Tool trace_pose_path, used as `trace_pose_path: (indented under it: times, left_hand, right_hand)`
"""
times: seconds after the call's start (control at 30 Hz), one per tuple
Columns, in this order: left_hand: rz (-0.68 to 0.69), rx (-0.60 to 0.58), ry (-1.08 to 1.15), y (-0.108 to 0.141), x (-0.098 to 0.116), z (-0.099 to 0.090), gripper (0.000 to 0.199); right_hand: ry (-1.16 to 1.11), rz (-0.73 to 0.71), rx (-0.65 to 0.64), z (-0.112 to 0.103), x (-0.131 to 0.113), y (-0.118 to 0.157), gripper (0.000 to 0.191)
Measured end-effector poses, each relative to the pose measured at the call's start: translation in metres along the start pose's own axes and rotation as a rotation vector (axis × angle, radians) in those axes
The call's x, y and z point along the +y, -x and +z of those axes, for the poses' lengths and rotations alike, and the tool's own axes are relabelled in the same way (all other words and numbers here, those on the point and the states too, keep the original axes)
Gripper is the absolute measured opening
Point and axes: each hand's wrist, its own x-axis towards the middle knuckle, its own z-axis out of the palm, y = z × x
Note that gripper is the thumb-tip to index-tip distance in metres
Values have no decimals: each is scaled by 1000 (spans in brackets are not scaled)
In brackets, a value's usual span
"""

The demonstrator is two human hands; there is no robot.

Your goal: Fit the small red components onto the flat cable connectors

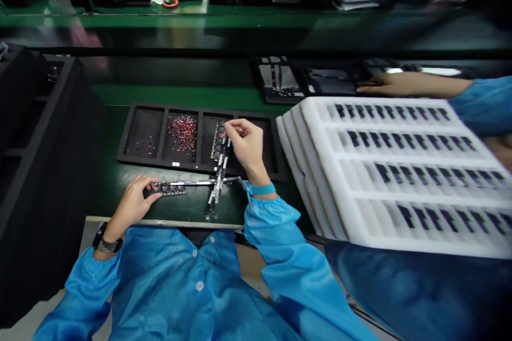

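My left hand (138, 201) pinches the left end of a small circuit board (172, 189) lying on the green bench; a thin strip (196, 183) runs right from it. Over the black compartment tray (176, 164), my right hand (246, 144) has thumb and fingers pressed together at the top of a bundle of dark and silvery strips (218, 181). That bundle slants down over the tray's front edge and crosses the thin strip. Beside my right fingertips, more circuit boards (216, 141) sit in a tray compartment. Small red and black pieces (183, 133) fill another.
White foam trays (348, 170) with rows of dark parts are stacked at right. Behind them a co-worker's hand (400, 84) reaches over black trays (280, 77). Dark foam boxes (48, 117) stand at left. Across the bench, a person in yellow handles a part.
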Motion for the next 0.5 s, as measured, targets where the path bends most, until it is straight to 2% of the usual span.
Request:
trace_pose_path:
  times: [0.17, 0.27, 0.37, 0.5]
  left_hand:
    - [-24, 25, -40, -2, 0, 2, 15]
    - [-29, 18, -42, -2, 0, 3, 23]
    - [-46, 1, -18, -3, 2, 2, 31]
    - [-72, 1, -16, -4, 5, 1, 26]
  right_hand:
    - [-29, 33, -127, 8, -3, 6, 24]
    - [-24, 31, -194, 10, -5, 8, 28]
    - [-20, 32, -223, 10, -8, 9, 29]
    - [-20, 30, -245, 9, -9, 10, 29]
